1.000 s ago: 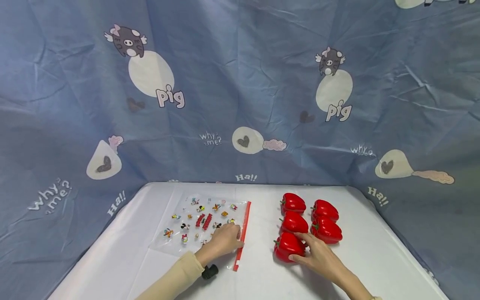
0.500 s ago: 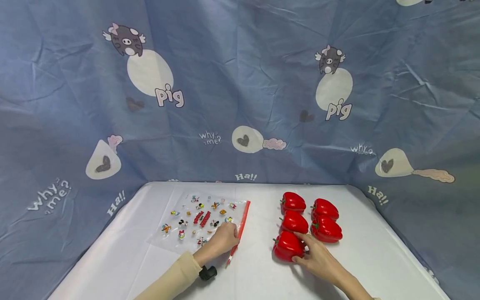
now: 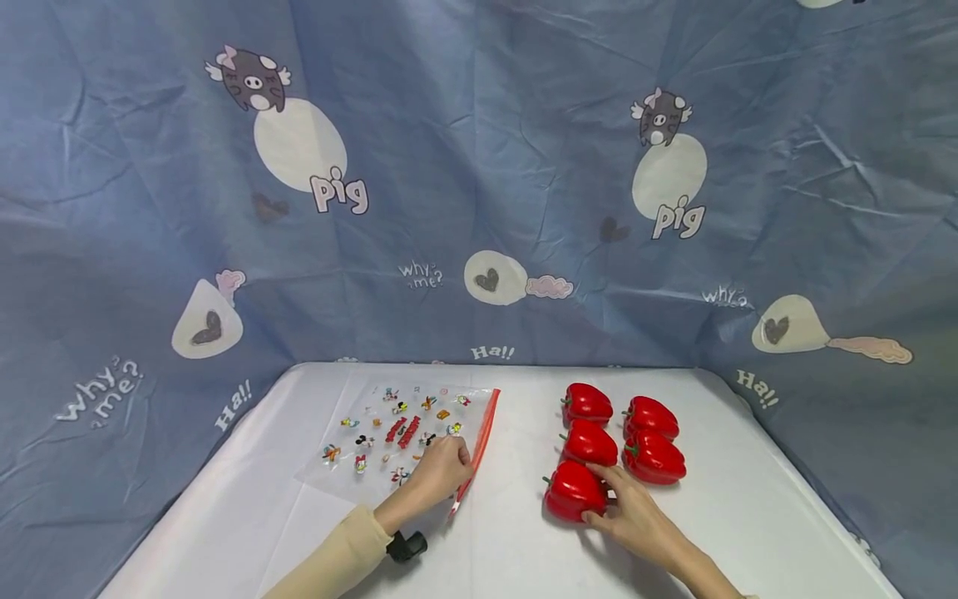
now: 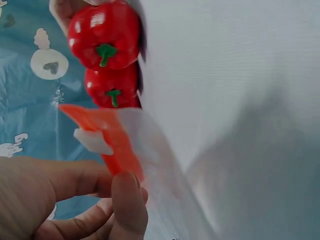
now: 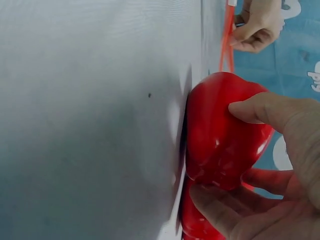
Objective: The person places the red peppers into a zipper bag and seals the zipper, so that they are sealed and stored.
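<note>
My left hand [image 3: 441, 470] pinches the red zip edge [image 3: 485, 428] of a clear zip bag [image 3: 407, 433] printed with small cartoon figures. In the left wrist view, thumb and fingers hold the red strip [image 4: 122, 150] near its white slider [image 4: 92, 141], with that corner raised off the table. My right hand [image 3: 632, 512] grips the nearest red bell pepper [image 3: 572, 492]. Its thumb and fingers sit on the pepper [image 5: 220, 130] from the right, as the right wrist view shows. The green stem points left, away from the palm.
Behind the gripped pepper stand two more red bell peppers, one nearer [image 3: 590, 443] and one farther [image 3: 587, 404]. To their right is another pair, a front pepper [image 3: 654, 457] and a back pepper [image 3: 649, 418]. A blue patterned curtain [image 3: 479, 191] hangs behind the white table [image 3: 524, 516].
My left hand has shifted slightly left and up, drawing the bag's near corner with it and tilting the red strip. The right hand stays on the same pepper, almost still.
</note>
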`<act>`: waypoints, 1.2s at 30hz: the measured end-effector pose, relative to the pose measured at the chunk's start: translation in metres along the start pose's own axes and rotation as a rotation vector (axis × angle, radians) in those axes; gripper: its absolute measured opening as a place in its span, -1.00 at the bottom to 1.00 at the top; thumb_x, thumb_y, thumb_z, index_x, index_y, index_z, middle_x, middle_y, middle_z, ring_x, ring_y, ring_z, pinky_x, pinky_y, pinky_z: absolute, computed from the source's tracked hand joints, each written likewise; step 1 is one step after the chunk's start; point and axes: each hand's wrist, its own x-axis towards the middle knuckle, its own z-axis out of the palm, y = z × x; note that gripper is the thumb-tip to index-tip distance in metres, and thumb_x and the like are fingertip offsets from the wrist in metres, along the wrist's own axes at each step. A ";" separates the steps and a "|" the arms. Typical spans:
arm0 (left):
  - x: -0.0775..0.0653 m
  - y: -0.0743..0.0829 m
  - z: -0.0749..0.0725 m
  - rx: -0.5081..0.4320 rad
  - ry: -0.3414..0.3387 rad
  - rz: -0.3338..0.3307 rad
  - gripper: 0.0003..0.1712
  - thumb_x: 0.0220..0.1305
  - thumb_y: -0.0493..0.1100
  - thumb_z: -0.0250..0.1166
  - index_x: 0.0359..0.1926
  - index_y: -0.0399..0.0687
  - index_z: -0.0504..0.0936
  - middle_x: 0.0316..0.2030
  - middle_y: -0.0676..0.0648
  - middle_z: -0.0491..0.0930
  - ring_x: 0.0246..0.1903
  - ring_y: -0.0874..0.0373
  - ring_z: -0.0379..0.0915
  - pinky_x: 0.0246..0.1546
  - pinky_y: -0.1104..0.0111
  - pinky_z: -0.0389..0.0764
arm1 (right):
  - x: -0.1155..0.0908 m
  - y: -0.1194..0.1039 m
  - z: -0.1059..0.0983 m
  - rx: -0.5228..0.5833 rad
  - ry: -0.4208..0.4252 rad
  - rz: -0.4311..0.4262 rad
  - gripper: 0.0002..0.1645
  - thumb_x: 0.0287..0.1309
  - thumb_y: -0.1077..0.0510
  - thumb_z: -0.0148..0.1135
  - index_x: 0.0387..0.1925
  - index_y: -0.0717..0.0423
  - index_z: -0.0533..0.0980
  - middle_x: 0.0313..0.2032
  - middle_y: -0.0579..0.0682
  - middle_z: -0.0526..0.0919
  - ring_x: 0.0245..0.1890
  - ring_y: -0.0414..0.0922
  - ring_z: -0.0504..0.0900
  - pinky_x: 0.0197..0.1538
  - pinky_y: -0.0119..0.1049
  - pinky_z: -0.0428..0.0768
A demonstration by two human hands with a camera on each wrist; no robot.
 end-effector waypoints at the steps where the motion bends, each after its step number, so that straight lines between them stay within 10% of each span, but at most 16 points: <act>1: 0.000 0.001 -0.001 0.003 0.008 0.004 -0.82 -0.09 -0.48 0.22 -0.64 -0.16 0.49 -0.68 0.02 0.47 -0.75 0.33 0.28 -0.66 0.49 0.34 | 0.000 0.000 0.000 0.002 -0.002 0.006 -0.08 -0.23 -0.04 0.56 0.23 0.09 0.41 0.13 0.02 0.50 0.06 -0.05 0.53 -0.11 -0.24 0.66; 22: -0.003 0.023 -0.018 -0.033 0.253 -0.013 -0.66 -0.06 -0.42 0.27 -0.68 -0.04 0.30 -0.68 0.09 0.22 -0.65 0.29 0.13 -0.66 0.51 0.19 | -0.003 -0.006 0.003 0.081 0.059 -0.009 -0.14 -0.21 -0.03 0.56 0.20 0.06 0.45 0.10 -0.03 0.51 0.06 -0.06 0.55 -0.03 -0.21 0.64; 36: -0.005 0.028 -0.020 -0.107 0.200 -0.062 -0.78 -0.09 -0.41 0.24 -0.68 -0.07 0.43 -0.70 0.07 0.38 -0.68 0.30 0.23 -0.67 0.48 0.29 | 0.000 -0.011 -0.007 0.137 0.124 -0.056 -0.20 -0.21 0.03 0.57 0.16 -0.01 0.48 -0.03 -0.17 0.57 -0.02 -0.14 0.60 -0.08 -0.27 0.66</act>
